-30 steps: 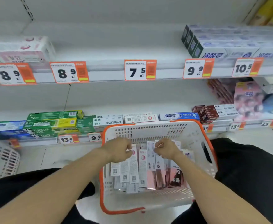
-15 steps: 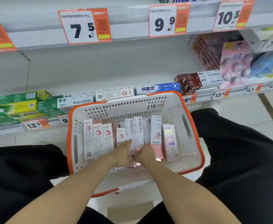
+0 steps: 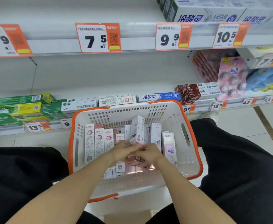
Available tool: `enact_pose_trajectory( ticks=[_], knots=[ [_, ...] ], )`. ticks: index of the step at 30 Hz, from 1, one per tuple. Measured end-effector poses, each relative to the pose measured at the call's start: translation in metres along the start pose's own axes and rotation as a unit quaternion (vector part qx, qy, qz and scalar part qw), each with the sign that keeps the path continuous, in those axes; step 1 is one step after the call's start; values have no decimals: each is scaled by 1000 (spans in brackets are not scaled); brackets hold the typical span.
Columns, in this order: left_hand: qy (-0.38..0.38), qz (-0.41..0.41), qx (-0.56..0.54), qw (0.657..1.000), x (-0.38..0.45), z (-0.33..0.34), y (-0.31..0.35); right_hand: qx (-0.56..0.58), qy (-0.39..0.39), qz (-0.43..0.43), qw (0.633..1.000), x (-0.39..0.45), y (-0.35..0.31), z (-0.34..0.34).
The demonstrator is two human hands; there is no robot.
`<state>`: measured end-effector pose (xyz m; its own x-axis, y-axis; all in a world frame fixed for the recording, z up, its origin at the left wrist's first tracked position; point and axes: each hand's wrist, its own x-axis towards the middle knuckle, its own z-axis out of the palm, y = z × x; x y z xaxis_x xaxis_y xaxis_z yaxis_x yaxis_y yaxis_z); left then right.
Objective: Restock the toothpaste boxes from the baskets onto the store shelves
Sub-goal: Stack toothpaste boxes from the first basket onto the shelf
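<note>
Basket [image 3: 192,143] on floor between knees, near low shelf [image 3: 202,109] | both hands centre: left hand [image 3: 123,151] and right hand [image 3: 148,153] fingers clamped on white box [image 3: 137,130], tilted up | advise: lift clear of neighbours, lay flat beside matching boxes on shelf.

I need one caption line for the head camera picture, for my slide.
Both hands lift a white toothpaste box from the orange-rimmed basket below the shelves.

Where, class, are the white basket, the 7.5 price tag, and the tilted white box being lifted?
white basket [image 3: 173,117]: head view, on its far wall.
7.5 price tag [image 3: 94,41]: head view, on the printed digits.
tilted white box [image 3: 137,131]: head view, on its long face.
</note>
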<state>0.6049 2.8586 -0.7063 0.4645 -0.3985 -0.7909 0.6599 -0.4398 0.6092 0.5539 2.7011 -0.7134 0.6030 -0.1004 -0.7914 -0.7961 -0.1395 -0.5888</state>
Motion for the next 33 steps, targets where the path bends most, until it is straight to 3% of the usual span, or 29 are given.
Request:
enact_pose_trajectory(
  ticks=[3,5,7,8,10,13,19,23,26,33],
  knots=[
    [95,22,-13,995,1,-6,0,7,-81,-31,996,-6,-2,-2],
    [103,5,-33,994,-1,-17,-1,22,-63,-2,998,-4,6,-12],
    [111,-3,-29,993,-2,-27,-3,-84,94,15,992,0,24,-20],
    [112,-3,-24,993,-1,-30,-4,-154,176,26,972,2,37,-23],
    [118,1,-22,993,-2,-30,-3,-213,229,54,948,0,54,-18],
    [118,4,-35,992,0,-26,-6,-198,174,95,960,-1,60,-6],
    [83,-12,-72,994,-7,-39,-4,-170,170,108,965,10,61,-11],
    [31,-16,-114,993,-12,-50,5,28,68,105,992,6,51,-11],
    [-14,-8,-87,996,-13,-47,11,154,-29,76,985,-4,37,-5],
    [11,20,-144,989,-25,-51,22,273,-155,-24,949,-19,-6,0]
  ],
)
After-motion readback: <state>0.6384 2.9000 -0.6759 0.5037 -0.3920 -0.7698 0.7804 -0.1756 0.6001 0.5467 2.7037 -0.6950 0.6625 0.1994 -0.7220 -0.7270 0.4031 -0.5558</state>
